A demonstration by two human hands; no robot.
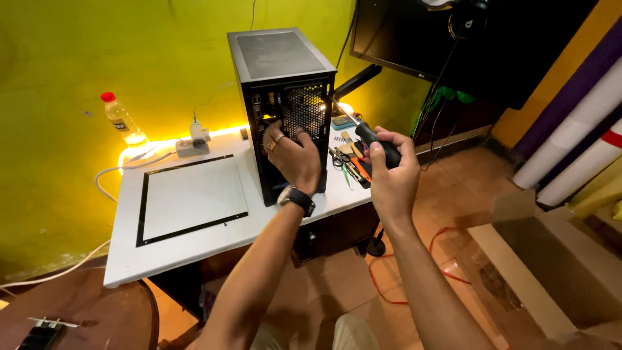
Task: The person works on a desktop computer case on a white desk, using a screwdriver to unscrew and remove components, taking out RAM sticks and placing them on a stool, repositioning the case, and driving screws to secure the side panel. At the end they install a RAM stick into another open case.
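Note:
A black computer tower case (280, 65) stands upright on a white table (194, 240), its rear panel facing me. My left hand (293, 155), with a ring and a black wristwatch, rests flat against the case's rear panel. My right hand (389, 172) grips the dark handle of a screwdriver (363, 129). The screwdriver's metal shaft points up and left toward the right edge of the rear panel.
A glass side panel with a black border (191, 198) lies flat on the table. A plastic bottle with a red cap (120, 120) and a power strip (192, 146) stand at the back. Scissors and small tools (346, 162) lie right of the case. A monitor (421, 39) hangs behind.

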